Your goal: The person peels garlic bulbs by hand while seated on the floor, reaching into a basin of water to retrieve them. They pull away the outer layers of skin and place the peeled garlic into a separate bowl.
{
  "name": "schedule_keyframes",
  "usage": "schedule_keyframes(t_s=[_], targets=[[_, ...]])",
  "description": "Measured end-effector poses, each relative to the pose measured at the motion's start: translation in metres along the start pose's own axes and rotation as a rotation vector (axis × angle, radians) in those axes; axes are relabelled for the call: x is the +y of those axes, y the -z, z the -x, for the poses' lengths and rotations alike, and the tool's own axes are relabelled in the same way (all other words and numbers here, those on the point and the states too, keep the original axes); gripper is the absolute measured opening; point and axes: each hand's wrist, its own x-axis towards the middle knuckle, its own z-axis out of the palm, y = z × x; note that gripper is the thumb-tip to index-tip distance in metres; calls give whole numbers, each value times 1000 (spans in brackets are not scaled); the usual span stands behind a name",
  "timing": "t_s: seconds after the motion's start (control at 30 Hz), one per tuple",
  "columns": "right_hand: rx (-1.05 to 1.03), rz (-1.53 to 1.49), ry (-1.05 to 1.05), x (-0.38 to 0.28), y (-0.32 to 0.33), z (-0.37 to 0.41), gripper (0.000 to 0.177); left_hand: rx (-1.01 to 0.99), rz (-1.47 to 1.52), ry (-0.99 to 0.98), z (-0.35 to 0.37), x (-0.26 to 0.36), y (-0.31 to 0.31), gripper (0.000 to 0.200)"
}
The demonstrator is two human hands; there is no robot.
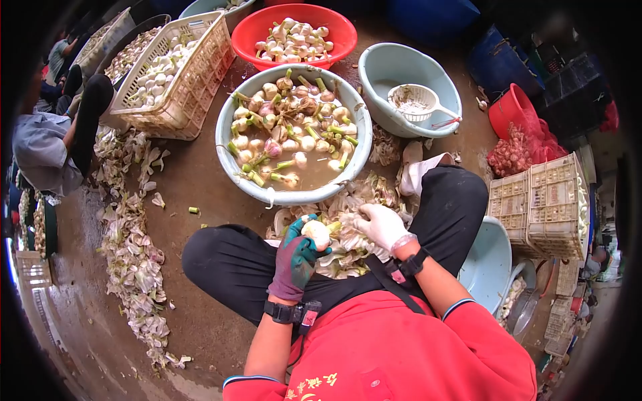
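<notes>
My left hand (pixel 294 257), in a teal and maroon glove, is closed around a peeled white garlic bulb (pixel 315 234) with a short green stem pointing right. Just to the right of it is my right hand (pixel 382 227), in a white glove, its fingers bent together toward the bulb but apart from it. Whatever those fingers may hold is too small to make out. Below both hands, garlic skins (pixel 344 259) lie heaped between my legs. In front stands a pale blue basin (pixel 224 157) of murky water with many stemmed garlic bulbs (pixel 294 144) in it.
Behind it are a red basin (pixel 244 47) of garlic and a blue basin (pixel 445 80) holding a white strainer (pixel 428 100). Crates stand left (pixel 194 113) and right (pixel 511 200). Loose skins (pixel 137 281) trail along the left floor. Another person (pixel 47 150) sits at left.
</notes>
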Motion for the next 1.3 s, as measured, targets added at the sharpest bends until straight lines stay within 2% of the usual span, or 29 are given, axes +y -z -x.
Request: schedule_keyframes(t_s=[0.03, 0.07, 0.13, 0.2, 0.27, 0.33, 0.43, 0.53, 0.7, 0.77, 0.8, 0.87, 1.0, 1.07, 1.1, 1.17, 1.27, 1.3], targets=[[0, 29, 64, -14, 9, 3, 39, 14, -63, -6, -2, -1, 2, 49], [88, -52, 172, -28, 13, 9, 37, 26, -127, -10, -3, -3, 3, 49], [131, -131, 360, -45, 11, 13, 29, 29, -181, -13, -3, -3, -3, 50], [121, -111, 451, -63, 10, 15, 21, -61, -158, 5, -4, -3, 0, 53], [185, -88, 492, -67, 4, 14, 16, -50, -103, 49, -3, -3, 1, 48], [140, -9, 494, -68, 1, 12, 13, -42, -44, 94, -1, -2, 1, 43], [129, 61, 484, -73, -1, 16, 11, -8, -160, 112, 7, 2, -5, 47], [188, 92, 482, -78, -4, 18, 10, -39, -118, 135, 5, 1, 0, 46], [211, 15, 391, -86, -6, 15, 13, -22, -104, 154, 8, 3, 2, 49], [51, -74, 284, -86, -2, 11, 19, -12, -130, 152, 7, 2, 1, 52], [52, -74, 285, -86, -2, 11, 19, -26, -115, 152, 7, 2, 1, 51], [-61, -179, 152, -84, -1, 11, 26, -39, -101, 151, 7, 3, 1, 51], [-193, -338, 48, -74, -5, 8, 30, -64, -194, 161, 7, 1, -4, 61], [-288, -758, -148, -75, -1, 13, 32, -71, -264, 162, 9, 0, -1, 66], [-284, -761, -148, -72, 1, 13, 32, -74, -312, 162, 11, -1, 0, 69], [-277, -560, 2, -65, 8, 14, 34, -94, -388, 187, 11, -2, 3, 77], [-290, -478, 116, -64, 21, 17, 34, -124, -377, 118, 10, -8, 3, 74], [-356, -498, 89, -66, 25, 19, 32, -123, -374, 118, 10, -5, -1, 74]])
